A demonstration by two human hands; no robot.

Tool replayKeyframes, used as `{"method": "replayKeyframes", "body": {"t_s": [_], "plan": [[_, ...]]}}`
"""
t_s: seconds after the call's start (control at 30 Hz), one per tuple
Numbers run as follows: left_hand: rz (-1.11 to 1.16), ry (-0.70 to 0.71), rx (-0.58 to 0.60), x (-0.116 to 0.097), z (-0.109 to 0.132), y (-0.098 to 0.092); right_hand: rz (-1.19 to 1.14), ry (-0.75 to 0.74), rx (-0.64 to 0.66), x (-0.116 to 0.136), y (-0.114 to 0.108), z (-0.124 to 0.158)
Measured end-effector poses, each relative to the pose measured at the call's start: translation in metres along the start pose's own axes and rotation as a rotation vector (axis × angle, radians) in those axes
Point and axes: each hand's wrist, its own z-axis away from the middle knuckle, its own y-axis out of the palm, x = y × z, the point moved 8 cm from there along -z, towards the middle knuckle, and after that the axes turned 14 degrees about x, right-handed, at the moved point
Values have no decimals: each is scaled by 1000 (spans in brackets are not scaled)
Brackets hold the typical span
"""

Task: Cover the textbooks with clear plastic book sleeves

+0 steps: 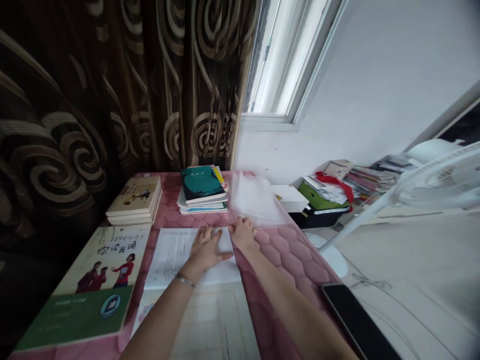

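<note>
Left hand (204, 246) flat on paper (172, 255), pink quilted table (285, 250) by curtained window (281, 55)

home room | curtain (112, 85), window (279, 55), fan (438, 182) | book stacks (204, 192) (a study corner)

We see a big book (90, 285) with a green bottom on the left of the pink table (290, 250). Behind it sits a pile of tan books (135, 199), and beside that a pile with a dark green book (202, 184) on top. A brown curtain (93, 90) hangs next to the window (285, 55). A black phone (356, 320) lies at the right, near a white fan (438, 180)
</note>
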Motion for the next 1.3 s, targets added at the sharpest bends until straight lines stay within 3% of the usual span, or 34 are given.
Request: {"method": "replayKeyframes", "body": {"t_s": [0.23, 0.4, 0.53, 0.7, 0.87, 1.0, 1.07, 1.1, 1.17, 1.23, 1.3], "plan": [[59, -75, -25, 4, -2, 3, 14, 22, -102, 12, 6, -2], [95, -93, -35, 8, 0, -3, 13, 40, -94, 13, 13, -2], [47, -137, 24, 41, 22, -12, 16, 33, -90, 15, 13, -1], [-19, -358, 11, 96, 63, -24, 27, 28, -85, 18, 11, 4], [-23, -364, 7, 103, 64, -24, 62, -57, -11, 23, 9, 0], [-58, -348, 4, 85, 69, -36, 101, -247, 124, 37, 10, -8], [-139, -323, -70, 62, 87, -42, 118, -310, 184, 45, 9, -12], [-191, -233, -92, 42, 99, -38, 123, -335, 212, 49, 10, -13], [-286, 67, -187, -8, 133, -21, 125, -389, 269, 59, 11, -16], [-355, 387, -230, -56, 176, 14, 119, -446, 334, 70, 14, -18], [-374, 459, -240, -77, 208, 50, 107, -496, 407, 80, 18, -21]]}}
